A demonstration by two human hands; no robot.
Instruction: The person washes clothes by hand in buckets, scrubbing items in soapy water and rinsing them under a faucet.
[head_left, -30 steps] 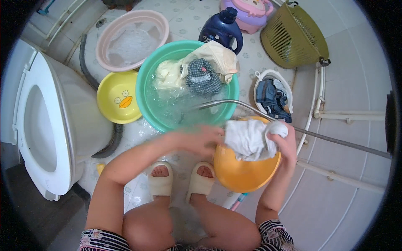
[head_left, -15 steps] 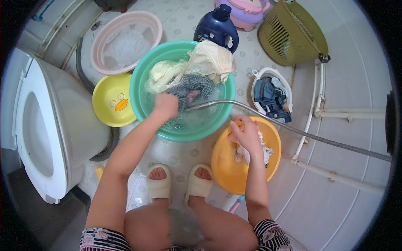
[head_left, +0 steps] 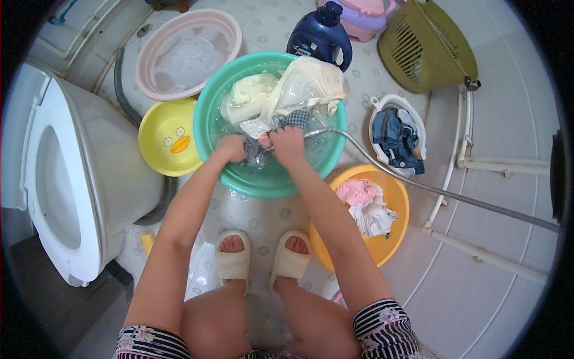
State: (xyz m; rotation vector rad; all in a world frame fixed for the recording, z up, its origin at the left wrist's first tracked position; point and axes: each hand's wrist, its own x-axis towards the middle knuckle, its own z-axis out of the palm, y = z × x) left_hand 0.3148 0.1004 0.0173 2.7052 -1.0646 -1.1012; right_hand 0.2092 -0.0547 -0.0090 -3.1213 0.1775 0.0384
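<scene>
Both my hands are in the green basin (head_left: 330,157) of sudsy water. Between them lies a wet dark checked garment (head_left: 293,119), partly underwater. My left hand (head_left: 232,148) has its fingers closed on one bunched end of it. My right hand (head_left: 288,145) grips it farther right, close to where the metal shower hose (head_left: 338,133) enters the basin; the hose's end is hidden. Behind my hands float a pale yellow cloth (head_left: 251,99) and a cream garment (head_left: 311,81), its right edge reaching the basin's rim.
An orange basin (head_left: 399,206) with pink and white clothes stands to the right. Beyond it, a white basin (head_left: 423,128) holds denim. A yellow basin (head_left: 156,149) and a pink basin (head_left: 143,69) are left, beside the toilet (head_left: 89,179). A blue bottle (head_left: 317,42) and green basket (head_left: 412,54) stand behind.
My right hand has left the clothes in the orange basin and moved left into the green one, taking hold of the checked garment. My left hand stays on that garment.
</scene>
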